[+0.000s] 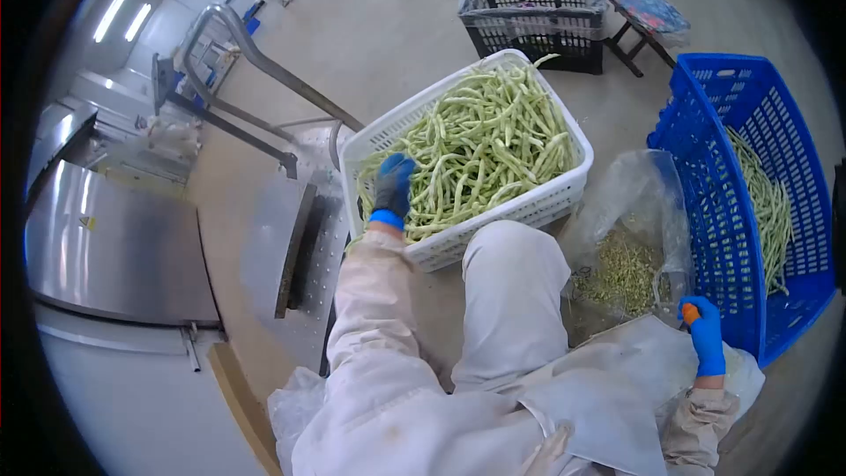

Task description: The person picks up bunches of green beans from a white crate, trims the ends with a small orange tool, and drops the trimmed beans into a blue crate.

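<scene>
Long green beans fill a white plastic crate in front of my knees. My left hand, in a blue glove with a dark grey covering, is at the left side of this crate, against the beans. Its fingers look curled together, and what they hold, if anything, is hidden. Down at the right, my right hand in a blue glove is closed around an orange-handled tool. The working end of that tool cannot be made out. Below the right hand lies a pale apron over my lap.
A blue crate with more green beans stands at the right. Beside it, a clear plastic bag holds bean trimmings. Behind are a black crate and a stool. A metal-railed cart stands left.
</scene>
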